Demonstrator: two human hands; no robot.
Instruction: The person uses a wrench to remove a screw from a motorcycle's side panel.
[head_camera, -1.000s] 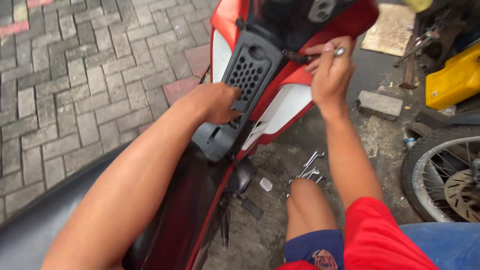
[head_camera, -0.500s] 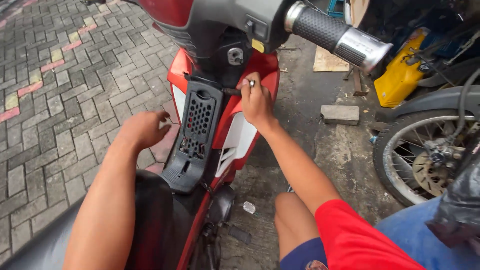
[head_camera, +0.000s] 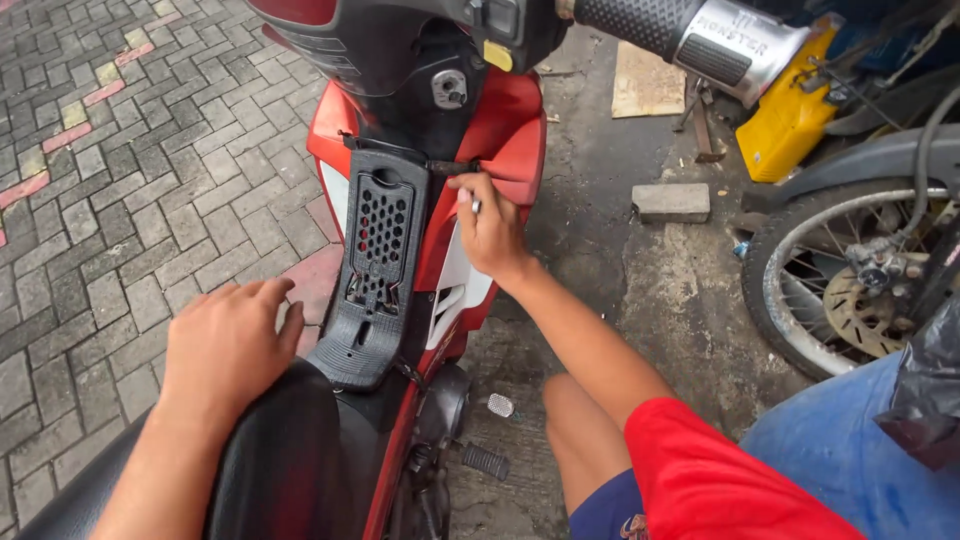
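Note:
A red motorbike stands in front of me, with a black perforated centre panel running down its middle. My left hand rests flat on the front of the black seat, fingers spread, just left of the panel's lower end. My right hand is closed around a small metal tool whose dark shaft lies against the red body at the panel's upper right corner. The tool's tip is hidden.
Grey brick paving lies on the left. On the right are wet concrete, a loose brick, a yellow container, a spoked wheel and a handlebar grip overhead. A footpeg sticks out below.
My view has tilted up toward the handlebar. My left hand slid off the panel's side onto the seat. My right hand stayed at the panel's upper right corner with the tool.

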